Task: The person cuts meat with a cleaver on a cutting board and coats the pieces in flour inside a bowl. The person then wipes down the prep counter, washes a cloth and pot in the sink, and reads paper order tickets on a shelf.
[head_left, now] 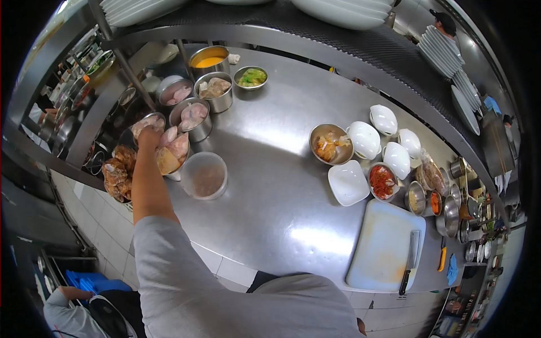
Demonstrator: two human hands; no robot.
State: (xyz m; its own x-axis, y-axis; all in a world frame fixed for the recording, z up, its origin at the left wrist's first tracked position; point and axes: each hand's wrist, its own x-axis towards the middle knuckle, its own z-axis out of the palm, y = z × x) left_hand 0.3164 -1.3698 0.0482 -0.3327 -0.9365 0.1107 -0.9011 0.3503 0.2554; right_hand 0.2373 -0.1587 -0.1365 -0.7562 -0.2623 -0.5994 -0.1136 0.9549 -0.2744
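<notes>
My left hand (pixel 148 135) reaches to the left end of the steel counter, at a metal container of pale raw meat (pixel 151 121). Its fingers are hidden among the meat and rim, so I cannot tell whether they grip anything. Right beside the hand, a bowl holds larger raw poultry pieces (pixel 176 145). Browned roasted pieces (pixel 118 173) lie on the near left side. A round translucent tub (pixel 204 176) with brownish contents stands right of my forearm. My right hand is not visible; only a small patch of skin shows at the bottom edge.
Steel pots of meat (pixel 214 93) and orange liquid (pixel 207 61) stand at the back left. White bowls (pixel 364 139) cluster on the right. A knife (pixel 413 253) lies on the cutting board (pixel 372 248). A shelf (pixel 248 35) overhangs the counter; another person (pixel 93 307) is at lower left.
</notes>
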